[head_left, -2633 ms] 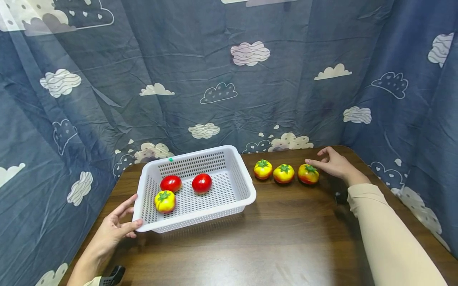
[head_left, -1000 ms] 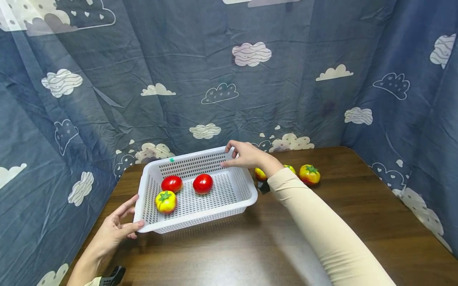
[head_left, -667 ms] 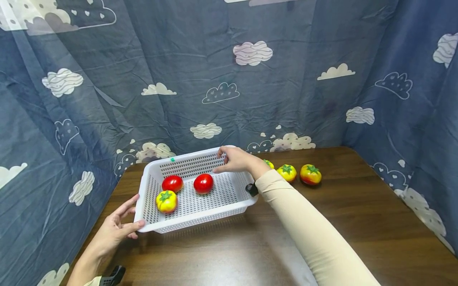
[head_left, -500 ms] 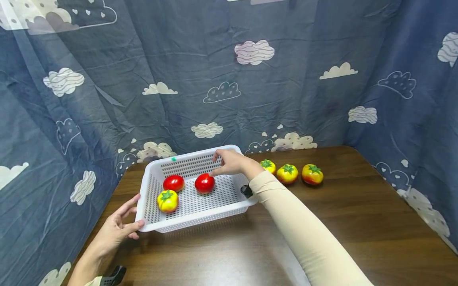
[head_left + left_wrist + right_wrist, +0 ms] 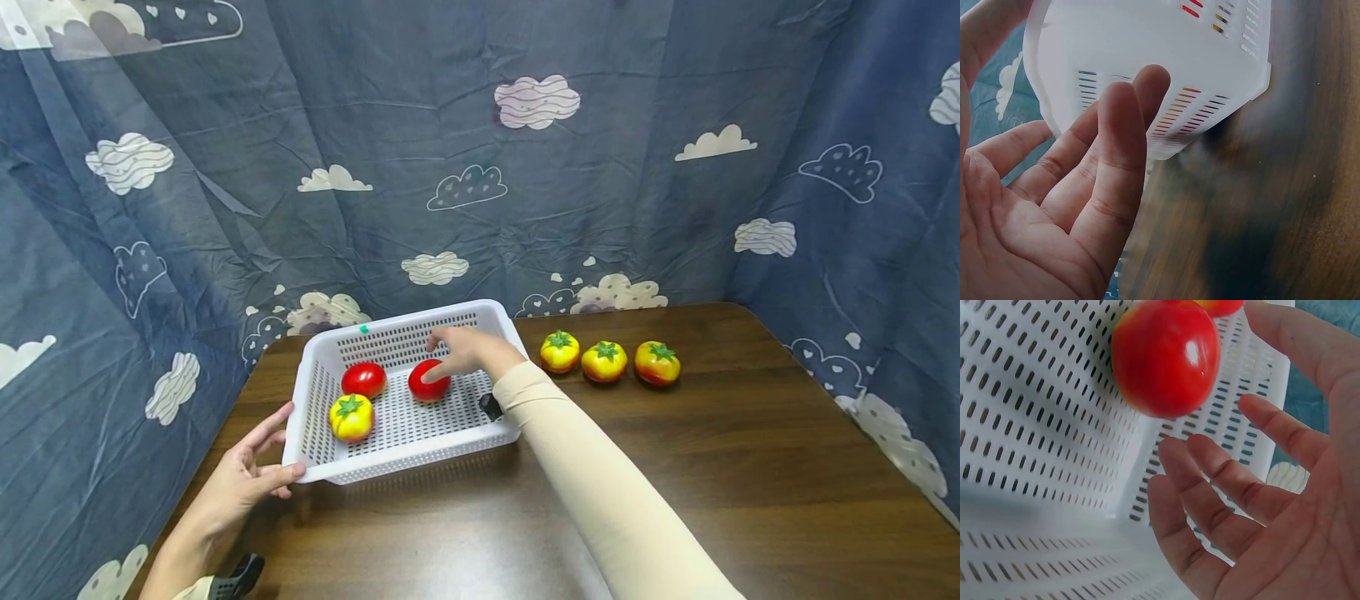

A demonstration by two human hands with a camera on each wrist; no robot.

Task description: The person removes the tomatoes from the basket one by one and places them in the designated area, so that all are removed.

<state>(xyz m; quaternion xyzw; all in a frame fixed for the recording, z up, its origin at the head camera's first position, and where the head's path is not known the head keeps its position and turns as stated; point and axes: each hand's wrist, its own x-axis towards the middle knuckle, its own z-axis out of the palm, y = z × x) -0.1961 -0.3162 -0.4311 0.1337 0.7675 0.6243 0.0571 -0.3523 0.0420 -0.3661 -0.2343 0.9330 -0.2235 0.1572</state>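
Observation:
A white perforated basket (image 5: 420,451) sits on the table, its left end held by my left hand (image 5: 225,492) with thumb and fingers at the rim. The left wrist view shows that hand (image 5: 1085,200) beside the basket wall (image 5: 1147,44). Inside the basket are a red tomato (image 5: 364,380), a yellow-red tomato (image 5: 351,418) and a second red tomato (image 5: 424,387). My right hand (image 5: 468,352) hovers at this second one, partly covering it. In the right wrist view the hand (image 5: 1291,519) has its fingers spread beside the red tomato (image 5: 1163,362), holding nothing.
Three yellow-red tomatoes with green tops, left (image 5: 559,352), middle (image 5: 603,362) and right (image 5: 657,363), stand in a row on the brown table (image 5: 720,450) right of the basket. A blue curtain with clouds (image 5: 450,108) hangs behind.
From the right-hand tomato of the row, my right hand has moved left into the basket, down to the red tomato. My left hand keeps its hold on the basket.

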